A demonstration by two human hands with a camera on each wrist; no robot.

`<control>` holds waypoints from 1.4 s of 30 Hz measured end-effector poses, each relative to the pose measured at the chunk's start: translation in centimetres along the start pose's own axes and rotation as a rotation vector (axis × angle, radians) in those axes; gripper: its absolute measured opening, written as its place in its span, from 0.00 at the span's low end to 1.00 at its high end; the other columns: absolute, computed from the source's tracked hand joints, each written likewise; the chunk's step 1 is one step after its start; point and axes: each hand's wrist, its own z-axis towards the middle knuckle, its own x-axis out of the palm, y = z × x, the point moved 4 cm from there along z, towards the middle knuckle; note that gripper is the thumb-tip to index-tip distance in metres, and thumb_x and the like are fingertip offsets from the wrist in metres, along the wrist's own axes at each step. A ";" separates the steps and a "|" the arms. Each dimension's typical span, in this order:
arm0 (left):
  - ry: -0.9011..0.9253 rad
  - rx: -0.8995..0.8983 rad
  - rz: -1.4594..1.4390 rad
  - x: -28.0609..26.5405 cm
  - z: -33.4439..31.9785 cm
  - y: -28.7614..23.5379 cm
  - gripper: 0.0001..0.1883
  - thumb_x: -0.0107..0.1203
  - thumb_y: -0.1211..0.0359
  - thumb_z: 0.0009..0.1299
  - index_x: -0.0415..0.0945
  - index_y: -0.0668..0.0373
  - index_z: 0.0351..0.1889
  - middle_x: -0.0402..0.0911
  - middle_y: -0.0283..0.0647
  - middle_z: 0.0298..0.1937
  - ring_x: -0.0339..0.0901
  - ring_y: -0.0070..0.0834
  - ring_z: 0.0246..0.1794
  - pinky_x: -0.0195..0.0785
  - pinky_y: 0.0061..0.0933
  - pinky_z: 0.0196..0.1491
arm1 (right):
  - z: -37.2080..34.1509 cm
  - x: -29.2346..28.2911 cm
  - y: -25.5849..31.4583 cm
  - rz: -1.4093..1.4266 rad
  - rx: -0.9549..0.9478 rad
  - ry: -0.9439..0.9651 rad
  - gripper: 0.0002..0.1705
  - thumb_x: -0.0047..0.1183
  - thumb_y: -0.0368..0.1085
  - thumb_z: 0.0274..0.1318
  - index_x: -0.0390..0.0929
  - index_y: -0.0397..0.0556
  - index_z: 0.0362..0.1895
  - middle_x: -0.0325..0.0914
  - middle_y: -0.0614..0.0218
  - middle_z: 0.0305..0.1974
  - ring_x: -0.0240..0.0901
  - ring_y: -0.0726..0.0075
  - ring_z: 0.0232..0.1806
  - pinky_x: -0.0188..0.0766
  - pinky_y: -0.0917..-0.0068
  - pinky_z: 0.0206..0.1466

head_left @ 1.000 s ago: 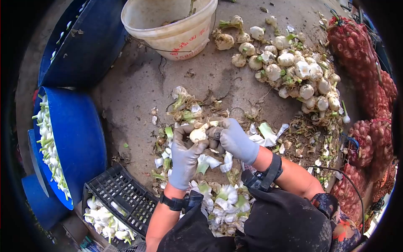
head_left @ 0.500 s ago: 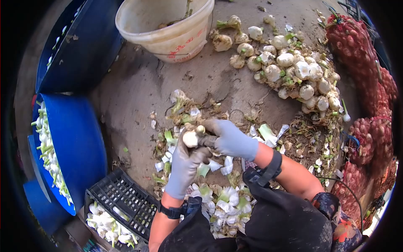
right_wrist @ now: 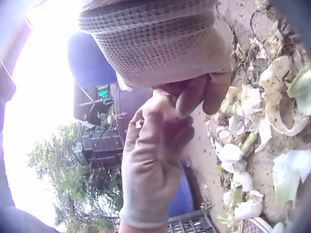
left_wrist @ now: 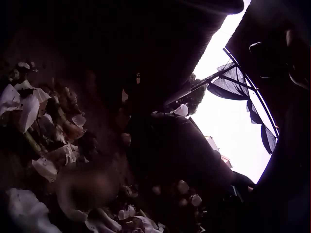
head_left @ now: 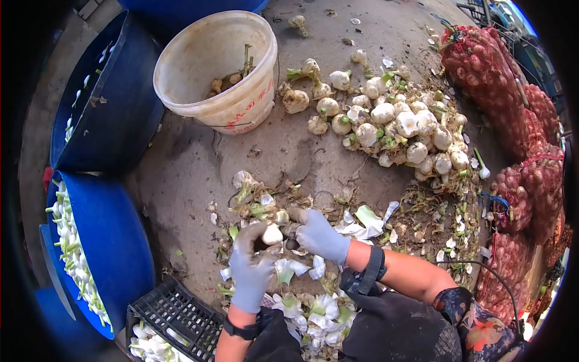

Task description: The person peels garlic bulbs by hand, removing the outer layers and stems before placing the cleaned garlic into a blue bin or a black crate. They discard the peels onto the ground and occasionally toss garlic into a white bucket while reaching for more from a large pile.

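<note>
The floor (head_left: pixel 181 157) is grey-brown, stained and gritty underfoot. A whitish bucket (head_left: pixel 256 108) with red lettering stands on it, a heap of pale bulbs (head_left: pixel 416 123) beside it. Over on the right slump red mesh sacks (head_left: pixel 482 69); on the left sit blue tubs (head_left: pixel 114 223) and a black crate (head_left: pixel 181 314). Peeled white skins (head_left: pixel 368 220), green scraps and dry roots (head_left: pixel 416 208) litter the middle.

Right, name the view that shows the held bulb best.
The head view: the bulb shows pale and round between left hand and right hand. The right wrist view shows only part, behind fingers; the left wrist view is too dark to make it out.
</note>
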 end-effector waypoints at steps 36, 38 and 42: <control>0.009 -0.481 -0.832 0.6 0.1 0.3 0.15 0.58 0.67 0.69 0.74 0.66 0.50 0.80 0.39 0.44 0.78 0.23 0.40 0.73 0.26 0.48 | -3.6 -2.0 1.1 -0.865 -0.040 0.183 0.21 0.53 0.49 0.59 0.77 0.53 0.52 0.81 0.53 0.32 0.80 0.53 0.31 0.75 0.63 0.36; -0.010 -0.403 -0.733 0.8 0.0 0.5 0.14 0.59 0.70 0.68 0.75 0.66 0.49 0.80 0.40 0.45 0.78 0.23 0.38 0.74 0.25 0.46 | -2.4 -2.0 2.0 -0.509 -0.125 0.064 0.20 0.54 0.51 0.59 0.79 0.50 0.46 0.81 0.51 0.31 0.80 0.52 0.33 0.74 0.62 0.37; -0.057 -0.436 -0.818 -0.1 -0.6 1.1 0.14 0.57 0.71 0.69 0.74 0.66 0.50 0.81 0.42 0.44 0.80 0.28 0.42 0.75 0.29 0.47 | -0.3 -4.7 4.1 -0.703 -0.386 -0.328 0.10 0.53 0.40 0.57 0.80 0.49 0.38 0.82 0.58 0.31 0.81 0.55 0.32 0.75 0.64 0.38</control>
